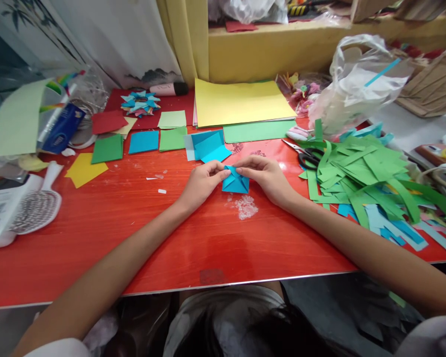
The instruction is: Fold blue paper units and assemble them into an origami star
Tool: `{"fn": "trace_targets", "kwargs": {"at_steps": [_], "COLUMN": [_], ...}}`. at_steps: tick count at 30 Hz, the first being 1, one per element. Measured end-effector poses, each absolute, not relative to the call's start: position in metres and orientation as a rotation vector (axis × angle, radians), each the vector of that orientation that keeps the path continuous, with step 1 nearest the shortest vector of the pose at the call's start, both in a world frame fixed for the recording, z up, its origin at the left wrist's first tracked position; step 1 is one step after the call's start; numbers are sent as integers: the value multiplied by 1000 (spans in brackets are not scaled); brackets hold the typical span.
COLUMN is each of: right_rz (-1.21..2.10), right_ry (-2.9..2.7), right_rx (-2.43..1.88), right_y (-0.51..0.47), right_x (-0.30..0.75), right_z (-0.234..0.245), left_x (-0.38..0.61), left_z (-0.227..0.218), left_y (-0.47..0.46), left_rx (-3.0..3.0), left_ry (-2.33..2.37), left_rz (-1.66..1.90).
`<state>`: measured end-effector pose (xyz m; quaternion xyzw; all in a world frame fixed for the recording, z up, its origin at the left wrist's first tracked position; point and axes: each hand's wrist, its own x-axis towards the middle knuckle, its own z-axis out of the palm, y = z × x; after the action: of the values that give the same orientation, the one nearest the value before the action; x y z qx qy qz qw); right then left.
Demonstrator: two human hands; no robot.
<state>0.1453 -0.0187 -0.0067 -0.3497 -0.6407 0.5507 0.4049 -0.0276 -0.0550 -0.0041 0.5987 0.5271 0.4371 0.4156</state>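
A small blue sheet of folding paper (236,184), with crease lines and folds across it, is held just above the red table (163,253). My left hand (205,182) pinches its upper left corner between thumb and fingers. At the upper right corner, my right hand (264,177) grips it the same way. Right behind the hands lie more blue paper pieces (210,145), one of them folded and standing partly open. A patch of whitish marks (246,207) shows on the tabletop below the held paper.
Coloured paper squares, among them a blue stack (143,142) and a green stack (107,148), lie at the back left near a folded-paper star ring (140,103). Yellow sheets (241,103) lie behind. To the right are scissors (308,157) and a heap of green strips (364,168). A hairbrush (40,206) lies left.
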Motion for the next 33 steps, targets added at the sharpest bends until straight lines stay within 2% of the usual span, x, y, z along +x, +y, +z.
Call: {"fn": "trace_targets", "kwargs": {"at_steps": [18,26,33], "right_rz": [1415,1537,1490], "right_ry": [-1621,-1447,-1616], "right_rx": [-890,-858,-869], "right_y": [-18,-14,-14], "right_x": [145,144,145], "right_z": [-9,-9,-9], "left_x": [-26,-28,-26], "left_z": [1,0,2], "left_y": [-57,-54,-57], "left_rx": [1490,1263,1514], "left_ry": [1333,1303,1308], "left_rz": [1078,1230,968]}}
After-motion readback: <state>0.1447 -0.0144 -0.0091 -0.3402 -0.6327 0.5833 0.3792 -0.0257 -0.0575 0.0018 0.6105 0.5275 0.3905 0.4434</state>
